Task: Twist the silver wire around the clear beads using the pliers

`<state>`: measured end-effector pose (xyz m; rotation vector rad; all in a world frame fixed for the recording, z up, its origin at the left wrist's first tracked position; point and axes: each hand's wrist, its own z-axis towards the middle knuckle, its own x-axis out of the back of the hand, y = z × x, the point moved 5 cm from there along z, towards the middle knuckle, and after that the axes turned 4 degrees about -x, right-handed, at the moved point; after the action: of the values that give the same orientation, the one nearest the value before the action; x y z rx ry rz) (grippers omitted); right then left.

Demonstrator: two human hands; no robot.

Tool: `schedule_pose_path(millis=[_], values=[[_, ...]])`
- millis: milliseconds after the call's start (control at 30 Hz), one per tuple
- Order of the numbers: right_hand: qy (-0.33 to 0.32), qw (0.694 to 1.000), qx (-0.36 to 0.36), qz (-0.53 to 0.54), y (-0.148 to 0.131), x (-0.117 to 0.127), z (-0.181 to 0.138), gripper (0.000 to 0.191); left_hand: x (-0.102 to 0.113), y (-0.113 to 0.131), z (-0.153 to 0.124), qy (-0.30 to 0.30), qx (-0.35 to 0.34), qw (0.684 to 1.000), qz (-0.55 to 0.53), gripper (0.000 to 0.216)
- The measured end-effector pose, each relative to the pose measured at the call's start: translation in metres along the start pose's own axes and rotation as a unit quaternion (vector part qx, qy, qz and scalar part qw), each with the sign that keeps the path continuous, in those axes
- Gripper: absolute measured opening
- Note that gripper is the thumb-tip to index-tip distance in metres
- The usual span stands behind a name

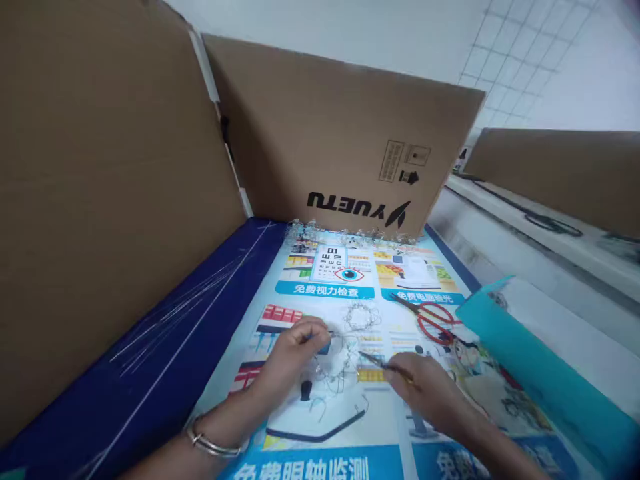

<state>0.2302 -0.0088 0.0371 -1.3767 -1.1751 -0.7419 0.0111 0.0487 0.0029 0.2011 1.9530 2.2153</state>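
Left hand (300, 343): we pinch tight a curly, thin silver wire ring (345, 370), right of our pinch, nearer us | Right hand (420, 381): we clasp a pointed dark metal tool (375, 361), long tip aimed left, just beside the ring

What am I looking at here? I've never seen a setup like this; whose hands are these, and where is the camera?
There is no machine: one person works with bare hands, seen from a camera worn on the head, looking forward and down. The left hand, with a bangle on its wrist, pinches thin wirework. The right hand has a grip on a slim, pointed tool. Beyond the hands, a loose wire ring lies on a printed sheet, with red-handled scissors and a teal-and-white box toward the right. Cardboard panels stand behind and at left.
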Motion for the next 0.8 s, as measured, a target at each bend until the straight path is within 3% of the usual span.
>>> schedule_pose_path(millis=[133,333,800], values=[[0.007,1.0,0.014,-0.001,-0.008,0.007,-0.003,0.028,-0.001,-0.002,0.0,0.002,-0.007,1.0,0.004,0.017],[0.009,0.999,0.041,0.003,-0.024,-0.008,0.001,0.023,-0.007,0.003,-0.003,-0.018,-0.02,1.0,0.015,0.016],[0.045,0.997,0.027,-0.052,-0.023,-0.008,0.004,0.024,-0.008,0.0,-0.005,-0.042,-0.035,0.997,0.062,0.014]])
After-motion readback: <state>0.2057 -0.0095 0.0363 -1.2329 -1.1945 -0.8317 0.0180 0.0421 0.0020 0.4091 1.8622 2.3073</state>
